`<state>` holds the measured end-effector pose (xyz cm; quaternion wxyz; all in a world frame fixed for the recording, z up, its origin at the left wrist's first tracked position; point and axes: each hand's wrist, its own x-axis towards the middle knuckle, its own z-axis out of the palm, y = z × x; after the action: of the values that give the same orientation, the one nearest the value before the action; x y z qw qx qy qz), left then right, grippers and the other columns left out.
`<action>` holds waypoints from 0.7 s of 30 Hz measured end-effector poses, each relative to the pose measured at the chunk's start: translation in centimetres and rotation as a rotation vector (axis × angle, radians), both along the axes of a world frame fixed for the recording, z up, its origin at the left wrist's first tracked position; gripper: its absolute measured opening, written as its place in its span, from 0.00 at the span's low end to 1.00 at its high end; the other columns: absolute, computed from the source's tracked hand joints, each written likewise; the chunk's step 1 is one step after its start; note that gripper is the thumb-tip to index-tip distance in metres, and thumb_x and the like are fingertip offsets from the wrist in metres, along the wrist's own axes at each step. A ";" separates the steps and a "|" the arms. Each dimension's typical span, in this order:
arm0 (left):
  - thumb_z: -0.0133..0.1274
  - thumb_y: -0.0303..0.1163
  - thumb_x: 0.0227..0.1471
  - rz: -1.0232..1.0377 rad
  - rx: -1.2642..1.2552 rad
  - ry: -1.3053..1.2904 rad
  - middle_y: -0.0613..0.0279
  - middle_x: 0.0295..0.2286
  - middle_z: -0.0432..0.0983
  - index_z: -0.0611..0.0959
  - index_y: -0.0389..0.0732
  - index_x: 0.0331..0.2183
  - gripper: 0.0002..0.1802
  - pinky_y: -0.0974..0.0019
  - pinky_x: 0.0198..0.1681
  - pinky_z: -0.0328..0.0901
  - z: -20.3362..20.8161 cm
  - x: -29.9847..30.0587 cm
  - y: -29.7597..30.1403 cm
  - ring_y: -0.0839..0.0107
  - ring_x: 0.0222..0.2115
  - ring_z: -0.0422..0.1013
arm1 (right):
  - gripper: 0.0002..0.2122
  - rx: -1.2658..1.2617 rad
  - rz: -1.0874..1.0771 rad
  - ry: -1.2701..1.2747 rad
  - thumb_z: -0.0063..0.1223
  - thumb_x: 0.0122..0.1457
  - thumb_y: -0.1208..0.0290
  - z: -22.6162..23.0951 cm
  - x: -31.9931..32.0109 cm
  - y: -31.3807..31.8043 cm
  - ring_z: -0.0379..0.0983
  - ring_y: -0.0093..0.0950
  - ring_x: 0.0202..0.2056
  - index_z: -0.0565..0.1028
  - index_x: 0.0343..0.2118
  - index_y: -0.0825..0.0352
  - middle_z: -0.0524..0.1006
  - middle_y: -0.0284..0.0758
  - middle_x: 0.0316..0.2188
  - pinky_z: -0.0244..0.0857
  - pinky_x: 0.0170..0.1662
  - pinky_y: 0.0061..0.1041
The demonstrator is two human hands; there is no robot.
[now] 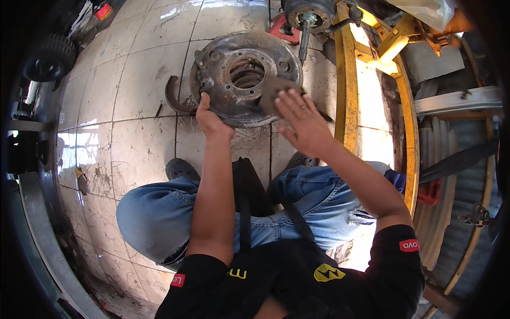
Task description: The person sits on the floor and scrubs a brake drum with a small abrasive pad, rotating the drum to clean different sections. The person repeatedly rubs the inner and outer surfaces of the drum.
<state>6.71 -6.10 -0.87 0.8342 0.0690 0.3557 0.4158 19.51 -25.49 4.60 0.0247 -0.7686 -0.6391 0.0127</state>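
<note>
A round, dirty metal brake backing plate (223,98), with bolt holes around its large centre opening, is in front of me above the tiled floor. My left hand (211,118) grips its near left rim, the thumb showing on the face. On the plate's near right side lies a brown sheet of sandpaper (272,91). My right hand (304,121) presses this sheet down with its fingers stretched over it and the thumb apart. Coil-shaped metal (248,75) shows through the centre opening. A curved brake shoe (172,95) rests on the floor left of the plate.
Beyond the plate stand a hub with a shaft (309,21) and a red stand (284,29). A yellow metal frame (346,85) runs along my right. A wheel (49,58) is at far left. My shoes (182,169) flank a black object (249,186) between my legs.
</note>
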 end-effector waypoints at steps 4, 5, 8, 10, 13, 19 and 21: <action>0.48 0.43 0.61 -0.037 -0.021 -0.062 0.54 0.47 0.75 0.75 0.37 0.52 0.24 0.48 0.51 0.66 0.0 0.1 0.3 0.54 0.47 0.71 | 0.31 0.042 0.078 0.092 0.35 0.67 0.49 -1.3 -2.9 -0.5 0.38 0.39 0.70 0.54 0.67 0.65 0.51 0.39 0.69 0.31 0.70 0.44; 0.48 0.43 0.61 -0.042 -0.020 -0.079 0.54 0.48 0.75 0.75 0.37 0.52 0.24 0.47 0.51 0.65 0.1 -0.2 0.2 0.54 0.47 0.71 | 0.31 -0.001 0.152 0.098 0.35 0.67 0.49 -1.3 -2.7 -0.4 0.38 0.41 0.70 0.54 0.67 0.64 0.51 0.41 0.69 0.31 0.70 0.45; 0.47 0.43 0.60 -0.037 -0.017 -0.075 0.52 0.49 0.74 0.74 0.37 0.53 0.25 0.45 0.55 0.63 0.4 -0.5 0.3 0.52 0.49 0.71 | 0.30 -0.048 0.183 0.021 0.35 0.67 0.50 -0.5 -0.5 0.2 0.38 0.45 0.70 0.55 0.67 0.62 0.51 0.44 0.68 0.34 0.70 0.46; 0.47 0.43 0.60 -0.033 -0.020 -0.073 0.52 0.49 0.74 0.74 0.38 0.53 0.24 0.44 0.55 0.63 0.4 -0.7 0.2 0.52 0.48 0.71 | 0.29 0.113 -0.034 0.036 0.35 0.67 0.50 -1.8 0.6 0.2 0.38 0.40 0.70 0.55 0.67 0.61 0.51 0.42 0.68 0.35 0.70 0.45; 0.49 0.43 0.59 -0.044 -0.012 -0.106 0.53 0.47 0.75 0.76 0.38 0.51 0.23 0.45 0.52 0.65 -0.6 -1.1 1.0 0.53 0.46 0.72 | 0.29 0.146 0.034 0.042 0.35 0.67 0.49 -1.7 -0.7 0.0 0.40 0.39 0.70 0.56 0.66 0.61 0.52 0.40 0.68 0.36 0.70 0.44; 0.47 0.42 0.60 -0.076 0.003 -0.108 0.54 0.48 0.75 0.73 0.39 0.53 0.24 0.45 0.54 0.64 -2.4 -2.2 1.7 0.53 0.48 0.72 | 0.31 0.191 -0.141 0.020 0.35 0.66 0.46 -2.1 1.8 1.0 0.41 0.37 0.70 0.55 0.67 0.60 0.51 0.39 0.69 0.33 0.71 0.40; 0.47 0.42 0.60 -0.082 -0.008 -0.117 0.55 0.47 0.75 0.74 0.40 0.52 0.23 0.46 0.53 0.65 -1.9 -2.1 1.7 0.54 0.47 0.72 | 0.31 0.117 0.014 0.048 0.37 0.66 0.47 -1.6 -0.4 0.6 0.43 0.36 0.70 0.56 0.66 0.62 0.53 0.38 0.68 0.35 0.70 0.41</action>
<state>4.62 -4.43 -2.81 0.8700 0.0559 0.3049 0.3833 19.14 -24.91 3.04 0.0849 -0.7609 -0.6433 -0.0061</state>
